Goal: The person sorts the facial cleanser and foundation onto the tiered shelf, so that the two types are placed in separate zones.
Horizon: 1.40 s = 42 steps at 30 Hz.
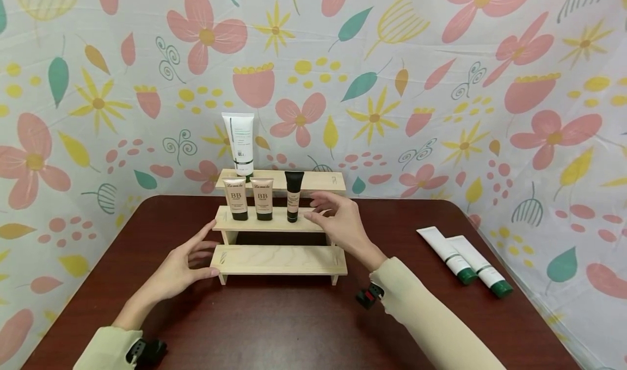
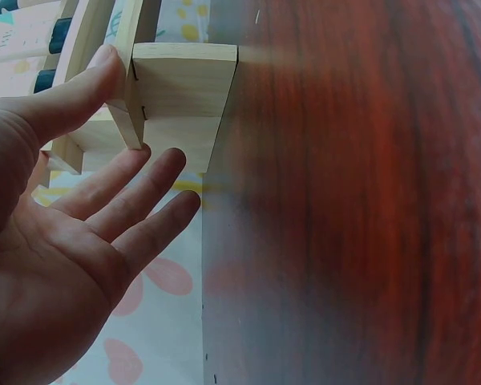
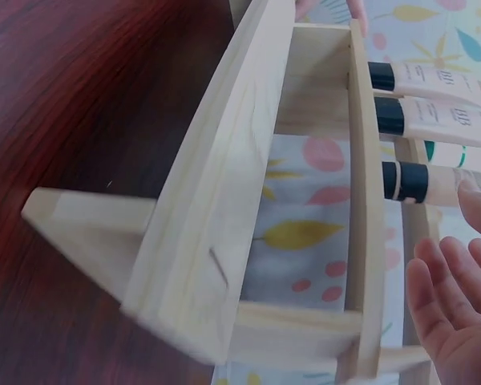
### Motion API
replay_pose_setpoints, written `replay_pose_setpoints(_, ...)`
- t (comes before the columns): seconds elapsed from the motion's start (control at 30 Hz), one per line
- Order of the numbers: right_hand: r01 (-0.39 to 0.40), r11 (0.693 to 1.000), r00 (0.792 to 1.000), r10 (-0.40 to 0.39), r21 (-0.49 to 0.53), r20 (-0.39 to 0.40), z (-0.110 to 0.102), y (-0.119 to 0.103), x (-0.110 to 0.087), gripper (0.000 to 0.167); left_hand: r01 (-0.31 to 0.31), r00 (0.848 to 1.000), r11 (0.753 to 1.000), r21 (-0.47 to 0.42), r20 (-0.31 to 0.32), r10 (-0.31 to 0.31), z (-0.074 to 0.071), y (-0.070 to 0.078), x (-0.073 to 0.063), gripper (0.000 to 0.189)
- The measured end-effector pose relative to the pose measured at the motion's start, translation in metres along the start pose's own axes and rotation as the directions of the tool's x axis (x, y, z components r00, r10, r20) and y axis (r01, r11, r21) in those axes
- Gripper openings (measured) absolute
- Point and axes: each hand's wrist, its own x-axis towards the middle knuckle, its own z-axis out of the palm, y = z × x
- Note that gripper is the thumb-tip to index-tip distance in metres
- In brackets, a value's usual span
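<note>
A three-tier pale wooden stand (image 1: 281, 259) sits on the table. On its middle step are two beige BB cream tubes (image 1: 235, 200) and a black-capped, slim tube with a black top end (image 1: 293, 196), all upright. A tall white tube (image 1: 240, 144) stands on the top step at the left. My left hand (image 1: 178, 269) is at the stand's left end; its thumb touches the lower step and its fingers are extended, as the left wrist view shows. Just right of the slim tube is my right hand (image 1: 343, 223), thumb and fingers apart, holding nothing.
Two white tubes with green caps (image 1: 485, 266) lie side by side on the right part of the dark reddish-brown table (image 1: 274, 326). Behind the table hangs a floral-patterned cloth (image 1: 416, 114). Black straps with small devices (image 1: 369, 295) are on both wrists.
</note>
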Motion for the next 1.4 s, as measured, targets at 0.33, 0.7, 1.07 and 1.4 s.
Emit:
replay_pose_setpoints(0.33,0.061,0.996,0.998,-0.062,-0.070,-0.016,-0.031,0.004,-0.027,0.036,-0.013,1.000,1.000,0.004,-0.004,0.013,-0.001,-0.001,-0.001,0.109)
replay_pose_setpoints(0.7,0.017,0.990,1.000,-0.020,-0.142,-0.023,-0.064,0.013,-0.059,0.031,-0.006,1.000,1.000,0.001,-0.001,0.006,-0.001,-0.002,0.000,0.109)
replay_pose_setpoints(1.07,-0.059,0.970,0.994,0.037,-0.234,-0.098,-0.100,0.041,-0.085,0.024,-0.005,1.000,1.000,-0.003,0.002,0.005,-0.003,0.001,0.001,0.108)
replay_pose_setpoints(1.4,-0.108,0.907,0.988,0.051,-0.407,-0.147,-0.159,0.077,-0.107,0.023,-0.017,1.000,1.000,-0.018,0.003,0.017,-0.003,0.005,-0.001,0.106)
